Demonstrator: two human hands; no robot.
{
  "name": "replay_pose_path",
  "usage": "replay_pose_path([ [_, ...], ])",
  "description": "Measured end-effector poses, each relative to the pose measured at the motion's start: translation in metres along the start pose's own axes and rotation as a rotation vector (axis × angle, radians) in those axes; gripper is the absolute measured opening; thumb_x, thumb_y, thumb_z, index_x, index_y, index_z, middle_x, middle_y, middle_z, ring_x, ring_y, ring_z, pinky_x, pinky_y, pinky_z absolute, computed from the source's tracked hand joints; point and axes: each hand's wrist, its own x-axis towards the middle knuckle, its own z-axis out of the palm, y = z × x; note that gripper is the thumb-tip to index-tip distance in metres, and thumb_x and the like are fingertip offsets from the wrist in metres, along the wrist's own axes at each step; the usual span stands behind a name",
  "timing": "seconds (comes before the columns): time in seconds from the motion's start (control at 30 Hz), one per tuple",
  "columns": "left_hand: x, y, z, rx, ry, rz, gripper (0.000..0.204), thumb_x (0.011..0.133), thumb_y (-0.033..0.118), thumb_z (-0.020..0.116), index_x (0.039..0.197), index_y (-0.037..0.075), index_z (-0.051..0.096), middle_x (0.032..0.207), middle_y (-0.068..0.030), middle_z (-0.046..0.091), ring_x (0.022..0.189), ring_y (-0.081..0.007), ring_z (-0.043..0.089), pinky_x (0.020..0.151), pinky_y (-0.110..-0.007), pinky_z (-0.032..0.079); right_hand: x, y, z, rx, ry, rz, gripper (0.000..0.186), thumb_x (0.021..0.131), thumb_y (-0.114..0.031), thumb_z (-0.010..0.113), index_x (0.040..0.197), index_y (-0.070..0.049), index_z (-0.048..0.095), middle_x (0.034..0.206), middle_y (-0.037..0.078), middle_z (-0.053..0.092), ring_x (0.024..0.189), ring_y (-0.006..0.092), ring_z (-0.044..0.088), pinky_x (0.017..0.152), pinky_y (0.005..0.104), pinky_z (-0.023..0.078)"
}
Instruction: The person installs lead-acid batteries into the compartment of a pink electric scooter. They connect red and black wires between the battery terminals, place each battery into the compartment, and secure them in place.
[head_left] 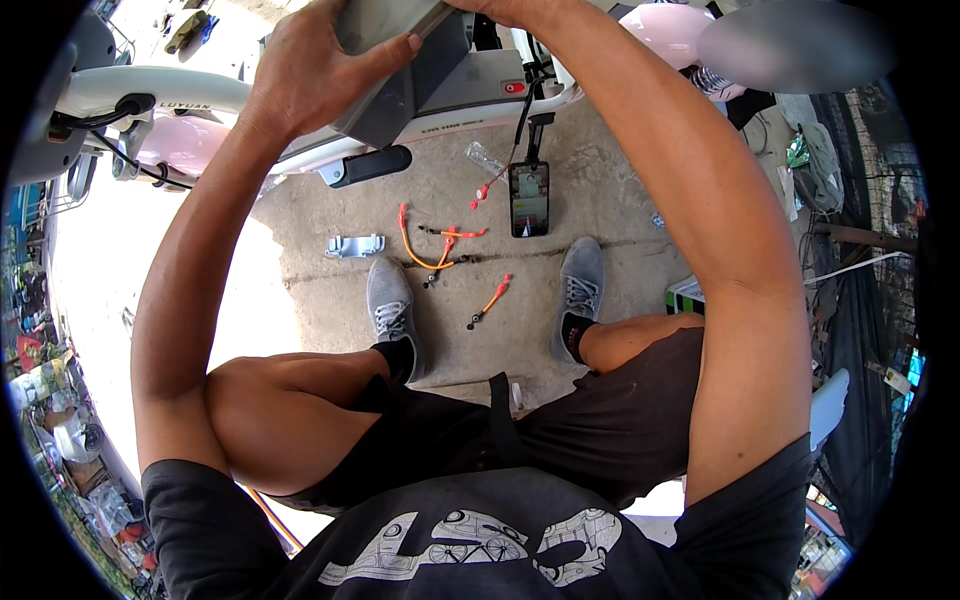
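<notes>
A dark grey box-shaped block (385,105) with a lighter grey top is tilted over the footboard of a white electric scooter (200,92). My left hand (320,70) grips its left side, the thumb lying across the top. At the upper edge of the picture, my right hand (500,8) is by the block's far right corner; its fingers are mostly cut off, so their hold cannot be made out. Beside the block, a grey panel (470,85) with a small red switch (514,87) forms part of the scooter. A black cable (522,120) hangs down past it.
Short orange cables (418,255) with red and black ends lie on the concrete between my shoes (392,305). Nearby are a light blue plastic bracket (355,246), a phone (530,200) in a black holder and clear plastic (484,155). Another person's shoe (712,82) shows at upper right.
</notes>
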Motion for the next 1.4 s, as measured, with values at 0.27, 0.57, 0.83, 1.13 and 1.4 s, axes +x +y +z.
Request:
replay_pose_path([
  [0.27, -0.0001, 0.0009, -0.0025, -0.018, -0.018, 0.005, 0.108, 0.076, 0.076, 0.07, 0.14, -0.01, 0.054, 0.114, -0.0324, 0.069, 0.097, -0.0385, 0.074, 0.086, -0.041, 0.061, 0.0016, 0.0017, 0.0011, 0.065, -0.02, 0.029, 0.041, 0.093, -0.033, 0.072, 0.112, 0.004, 0.072, 0.101, 0.017, 0.074, 0.094, 0.0233, 0.069, 0.085, 0.0368, 0.054],
  [0.57, -0.0003, 0.0009, -0.0032, -0.006, -0.021, 0.015, 0.107, 0.076, 0.075, 0.07, 0.14, -0.01, 0.054, 0.114, -0.0322, 0.069, 0.097, -0.0386, 0.074, 0.086, -0.041, 0.061, 0.0024, 0.0032, 0.0001, 0.041, -0.014, 0.018, 0.042, 0.093, -0.034, 0.073, 0.111, 0.004, 0.072, 0.102, 0.017, 0.074, 0.095, 0.0235, 0.069, 0.086, 0.0366, 0.053],
  [0.83, -0.0002, 0.0012, -0.0028, -0.003, -0.02, 0.019, 0.107, 0.077, 0.075, 0.069, 0.14, -0.01, 0.055, 0.115, -0.0321, 0.069, 0.097, -0.0386, 0.074, 0.086, -0.041, 0.061, 0.0011, 0.0005, 0.0, 0.017, 0.001, 0.031, 0.042, 0.093, -0.035, 0.073, 0.111, 0.003, 0.073, 0.104, 0.018, 0.074, 0.096, 0.0248, 0.07, 0.087, 0.0367, 0.053],
  [1.13, -0.0006, 0.0013, -0.0018, 0.0, -0.014, 0.017, 0.106, 0.077, 0.075, 0.069, 0.14, -0.009, 0.055, 0.115, -0.0319, 0.07, 0.097, -0.0386, 0.074, 0.087, -0.041, 0.061, 0.0022, 0.0021, 0.0005, 0.022, 0.007, 0.015, 0.043, 0.093, -0.035, 0.073, 0.111, 0.003, 0.073, 0.103, 0.018, 0.074, 0.096, 0.0246, 0.07, 0.086, 0.0369, 0.053],
  [1.4, -0.0008, 0.0009, -0.002, 0.007, -0.004, 0.01, 0.105, 0.077, 0.075, 0.069, 0.139, -0.009, 0.055, 0.115, -0.0318, 0.07, 0.097, -0.0387, 0.074, 0.087, -0.041, 0.061, 0.001, 0.0006, 0.0006, 0.018, 0.005, 0.028, 0.044, 0.092, -0.036, 0.073, 0.112, 0.003, 0.072, 0.103, 0.018, 0.074, 0.096, 0.0252, 0.07, 0.087, 0.0371, 0.054],
])
